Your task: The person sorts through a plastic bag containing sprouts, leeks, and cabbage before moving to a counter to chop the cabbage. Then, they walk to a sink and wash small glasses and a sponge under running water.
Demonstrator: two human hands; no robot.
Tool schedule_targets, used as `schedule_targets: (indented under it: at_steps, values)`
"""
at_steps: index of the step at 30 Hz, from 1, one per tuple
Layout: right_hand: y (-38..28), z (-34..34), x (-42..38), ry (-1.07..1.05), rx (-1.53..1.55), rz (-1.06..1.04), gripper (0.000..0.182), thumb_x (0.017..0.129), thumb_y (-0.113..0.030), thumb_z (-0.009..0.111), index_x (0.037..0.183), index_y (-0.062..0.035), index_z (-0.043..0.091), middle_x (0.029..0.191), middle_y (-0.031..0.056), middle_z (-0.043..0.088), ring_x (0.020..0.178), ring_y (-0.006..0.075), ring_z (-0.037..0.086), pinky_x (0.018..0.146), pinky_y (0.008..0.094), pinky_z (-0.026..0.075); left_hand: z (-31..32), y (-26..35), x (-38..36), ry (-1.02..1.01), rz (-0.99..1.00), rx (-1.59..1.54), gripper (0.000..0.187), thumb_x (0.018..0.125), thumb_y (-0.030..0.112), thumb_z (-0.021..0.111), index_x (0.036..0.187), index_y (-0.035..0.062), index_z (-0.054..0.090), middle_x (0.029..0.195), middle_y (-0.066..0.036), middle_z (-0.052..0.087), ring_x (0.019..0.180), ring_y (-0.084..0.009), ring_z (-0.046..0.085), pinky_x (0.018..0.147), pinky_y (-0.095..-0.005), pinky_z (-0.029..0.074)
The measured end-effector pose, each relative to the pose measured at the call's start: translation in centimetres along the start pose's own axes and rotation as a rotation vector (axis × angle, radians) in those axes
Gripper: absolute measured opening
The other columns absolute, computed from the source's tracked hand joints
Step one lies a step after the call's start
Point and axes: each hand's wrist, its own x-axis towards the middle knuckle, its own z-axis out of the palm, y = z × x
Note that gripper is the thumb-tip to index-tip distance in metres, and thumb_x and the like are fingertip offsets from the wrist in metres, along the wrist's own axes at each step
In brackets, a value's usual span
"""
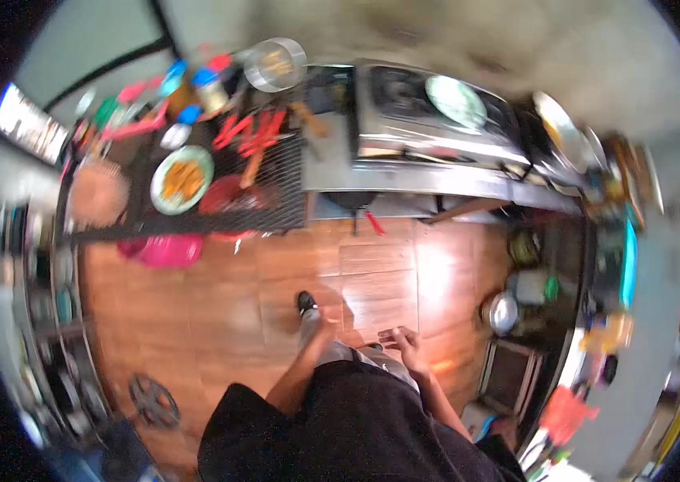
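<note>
My left hand [324, 332] hangs in front of my body at the lower middle, above the tiled floor. Its fingers are smeared by motion, and I cannot make out anything in it. Beside it, my right hand [404, 341] is held low with its fingers apart and nothing in them. Neither hand touches the counter. Ahead to the left, a plate of orange-brown food [182, 180] sits on the dark mesh-topped table [279, 215]. Red-handled utensils [255, 132] lie near it, blurred.
A metal stove [436, 149] bears a pale green plate [455, 103]. A steel pot [275, 64] stands at the table's back. Pink plastic [165, 251] shows under the table. Shelves [55, 321] line the left side; a dark wheel-like object [153, 401] lies on the floor.
</note>
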Motion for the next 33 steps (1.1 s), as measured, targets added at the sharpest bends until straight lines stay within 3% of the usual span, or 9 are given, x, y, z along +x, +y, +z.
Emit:
schedule_targets:
  at_steps: [2,6,12,13,15,22,24,28,33]
  values:
    - [1.3,-1.5,-1.7,0.215,0.275,0.037,0.032,0.099,-0.027,0.048,0.109,0.0,0.061,0.104,0.0133,0.066,0.094,0.0218,0.064,0.084,0.0339,0.05,0.4,13.6,0.6,-0.549,-0.285,-0.337,0.047,0.084,0.012,0.061,0.129,0.0034,0.048,0.106,-0.017,0.064,0.1,-0.029,0.062,0.087,-0.0365,0.049]
    - [2.3,-6.4,-5.7,0.336,0.923,-0.001,0.036,0.098,-0.036,0.046,0.113,-0.0044,0.057,0.115,0.0147,0.061,0.104,0.025,0.06,0.088,0.0398,0.05,0.6,36.9,-1.2,-0.615,0.486,-0.118,0.041,0.087,0.016,0.059,0.124,-0.0009,0.053,0.119,-0.022,0.06,0.113,-0.0375,0.056,0.097,-0.0411,0.044]
    - [4.0,-15.7,-16.1,0.241,1.408,-0.483,0.06,0.098,-0.049,0.036,0.139,-0.0062,0.04,0.14,0.0163,0.046,0.128,0.0298,0.043,0.107,0.0462,0.034,11.7,42.7,-8.3,-0.845,1.258,0.012,0.046,0.087,0.028,0.059,0.123,0.0004,0.055,0.132,-0.021,0.051,0.128,-0.0374,0.043,0.108,-0.0481,0.03]
    - [5.9,-17.4,-18.0,0.27,1.434,-0.509,0.06,0.098,-0.049,0.036,0.139,-0.0062,0.04,0.14,0.0163,0.046,0.128,0.0298,0.043,0.107,0.0462,0.034,14.5,41.3,-8.9,-0.887,1.278,0.009,0.046,0.087,0.028,0.059,0.123,0.0004,0.055,0.132,-0.021,0.051,0.128,-0.0374,0.043,0.108,-0.0481,0.03]
    - [7.4,-20.6,-21.0,0.415,1.411,-0.737,0.058,0.098,-0.048,0.037,0.138,-0.0058,0.041,0.14,0.016,0.046,0.129,0.03,0.041,0.107,0.0467,0.035,21.0,38.9,-9.0,-0.807,0.655,0.483,0.05,0.087,0.033,0.058,0.126,0.0016,0.053,0.138,-0.02,0.046,0.131,-0.0376,0.04,0.108,-0.0487,0.028]
    - [14.7,-25.0,-24.6,0.667,1.713,-0.859,0.046,0.099,-0.041,0.041,0.13,-0.0078,0.046,0.129,0.0171,0.053,0.121,0.0314,0.05,0.105,0.0437,0.039,25.4,49.8,-21.8,-1.38,1.458,0.0,0.046,0.086,0.026,0.06,0.13,0.0096,0.053,0.138,-0.022,0.045,0.128,-0.0402,0.042,0.107,-0.0482,0.03]
    - [15.3,-27.5,-25.7,0.46,1.889,-1.099,0.048,0.099,-0.041,0.04,0.13,-0.0049,0.046,0.128,0.0194,0.053,0.124,0.0321,0.048,0.105,0.0448,0.039,30.3,48.6,-20.4,-1.39,1.409,0.072,0.048,0.086,0.024,0.061,0.13,0.0083,0.053,0.137,-0.022,0.046,0.127,-0.0392,0.043,0.106,-0.0481,0.031]
    - [18.9,-30.6,-27.8,0.837,1.823,-0.964,0.05,0.098,-0.041,0.04,0.131,-0.0029,0.044,0.131,0.0193,0.051,0.123,0.0326,0.049,0.105,0.0485,0.039,37.1,49.6,-21.0,-1.359,1.137,0.156,0.05,0.084,0.022,0.064,0.128,0.0033,0.053,0.133,-0.022,0.05,0.123,-0.0365,0.048,0.102,-0.0473,0.036]
    - [19.6,-35.8,-28.5,0.983,1.839,-1.156,0.046,0.099,-0.038,0.039,0.127,-0.0038,0.049,0.124,0.0193,0.057,0.118,0.0303,0.054,0.103,0.0431,0.041,40.5,55.9,-28.2,-1.873,1.522,-0.254,0.046,0.081,0.02,0.064,0.123,0.0015,0.055,0.13,-0.02,0.054,0.117,-0.0351,0.052,0.098,-0.0455,0.039]
